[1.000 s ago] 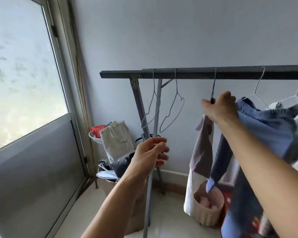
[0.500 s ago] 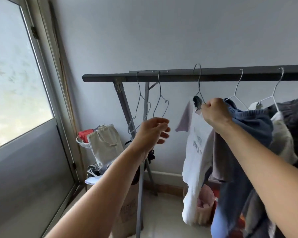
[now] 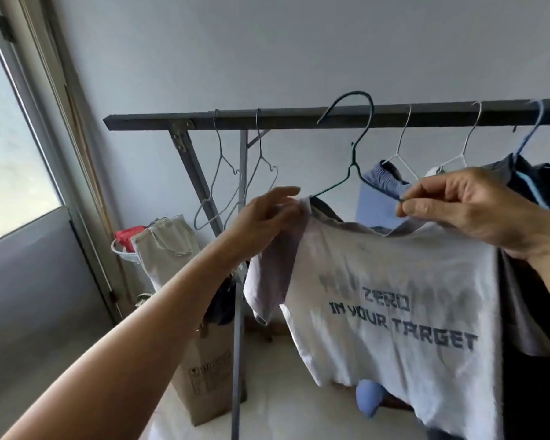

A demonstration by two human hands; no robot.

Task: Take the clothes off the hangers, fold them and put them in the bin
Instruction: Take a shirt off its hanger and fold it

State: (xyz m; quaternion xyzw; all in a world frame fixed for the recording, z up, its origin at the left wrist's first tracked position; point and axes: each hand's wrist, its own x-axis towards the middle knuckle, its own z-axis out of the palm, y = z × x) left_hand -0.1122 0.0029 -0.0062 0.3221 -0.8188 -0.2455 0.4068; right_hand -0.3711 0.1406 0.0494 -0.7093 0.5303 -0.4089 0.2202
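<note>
left hand (image 3: 267,217) pinches the shirt (image 3: 394,312) at its left shoulder seam, thumb out on top. right hand (image 3: 477,211) pinches the hanger (image 3: 351,166) arm at the shirt's other shoulder, thumb and forefinger closed on the wire. shirt is white (print reads ZERO IN YOUR TARGET), on the hanger, held up in front of the rail (image 3: 283,119). hook tops out above the rail; can't tell if they touch. two bare hangers (image 3: 219,144) on the rail to the left, dark clothes (image 3: 537,192) hung right, blue garment (image 3: 375,211) behind. bag (image 3: 165,246) and box (image 3: 204,376) down by the window (image 3: 7,154)
</note>
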